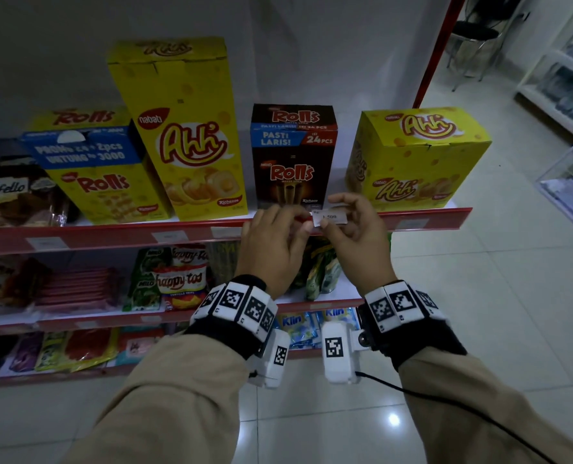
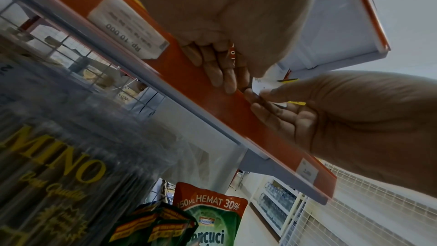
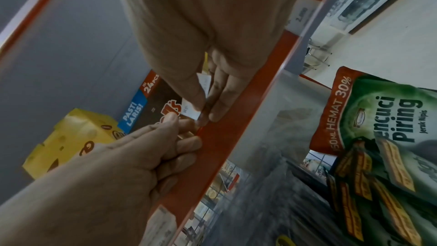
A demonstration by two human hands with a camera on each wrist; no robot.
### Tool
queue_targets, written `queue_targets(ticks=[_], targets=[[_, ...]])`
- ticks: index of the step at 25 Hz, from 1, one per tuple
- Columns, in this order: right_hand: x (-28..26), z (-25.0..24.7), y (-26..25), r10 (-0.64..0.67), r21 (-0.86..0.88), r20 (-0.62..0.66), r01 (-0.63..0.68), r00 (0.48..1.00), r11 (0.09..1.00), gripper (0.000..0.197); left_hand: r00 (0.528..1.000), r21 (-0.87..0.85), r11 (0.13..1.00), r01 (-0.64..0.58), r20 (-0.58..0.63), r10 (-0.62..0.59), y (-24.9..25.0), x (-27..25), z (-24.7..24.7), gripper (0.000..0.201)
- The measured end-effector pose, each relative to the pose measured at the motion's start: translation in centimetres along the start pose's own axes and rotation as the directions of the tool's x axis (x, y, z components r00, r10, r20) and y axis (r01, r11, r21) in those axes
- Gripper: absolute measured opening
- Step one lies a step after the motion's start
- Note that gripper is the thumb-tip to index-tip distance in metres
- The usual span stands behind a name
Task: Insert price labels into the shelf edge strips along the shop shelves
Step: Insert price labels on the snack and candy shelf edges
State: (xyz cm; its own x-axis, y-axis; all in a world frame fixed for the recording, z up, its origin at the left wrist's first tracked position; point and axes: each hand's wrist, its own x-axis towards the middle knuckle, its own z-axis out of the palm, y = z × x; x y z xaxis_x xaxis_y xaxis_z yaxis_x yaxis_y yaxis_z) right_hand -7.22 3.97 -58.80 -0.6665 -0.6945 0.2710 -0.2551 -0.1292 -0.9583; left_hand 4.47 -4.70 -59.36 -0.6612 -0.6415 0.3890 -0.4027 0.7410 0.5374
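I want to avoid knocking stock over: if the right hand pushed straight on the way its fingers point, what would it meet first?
Probably the red shelf edge strip; the right hand pinches the price label right against it. The dark Rolls box stands just behind, though depth is unclear.

A plain pale wall (image 1: 60,45) fills the upper left of the frame. Glossy white floor tiles (image 1: 479,296) spread right, catching a light glare. A black stool (image 1: 472,38) and white racks (image 1: 559,72) stand upper right.

red shelf edge strip (image 1: 117,238); white price label (image 1: 329,217), dark print; yellow ahh box (image 1: 181,128); dark brown rolls box (image 1: 293,155), blue banner; wristbands (image 1: 244,304) black-and-white checked; tan sleeves (image 1: 164,406).
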Motion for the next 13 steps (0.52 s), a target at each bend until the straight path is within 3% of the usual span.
queue_targets(ticks=[5,10,13], targets=[[0.2,0.0,-0.3,-0.037,-0.059,0.068,0.041,0.997,0.997,0.022,0.999,0.009,1.000,0.010,-0.048,-0.009,-0.1,0.1,0.7,0.017],[0.1,0.2,-0.6,-0.033,-0.078,0.101,0.041,0.994,0.996,0.017,0.999,0.019,0.999,0.026,-0.025,-0.026,0.2,0.2,0.3,0.020],[0.1,-0.1,-0.7,-0.136,-0.312,0.113,0.165,0.984,0.935,0.012,1.000,0.066,0.998,-0.017,0.027,0.015,0.1,0.2,-0.5,0.017]])
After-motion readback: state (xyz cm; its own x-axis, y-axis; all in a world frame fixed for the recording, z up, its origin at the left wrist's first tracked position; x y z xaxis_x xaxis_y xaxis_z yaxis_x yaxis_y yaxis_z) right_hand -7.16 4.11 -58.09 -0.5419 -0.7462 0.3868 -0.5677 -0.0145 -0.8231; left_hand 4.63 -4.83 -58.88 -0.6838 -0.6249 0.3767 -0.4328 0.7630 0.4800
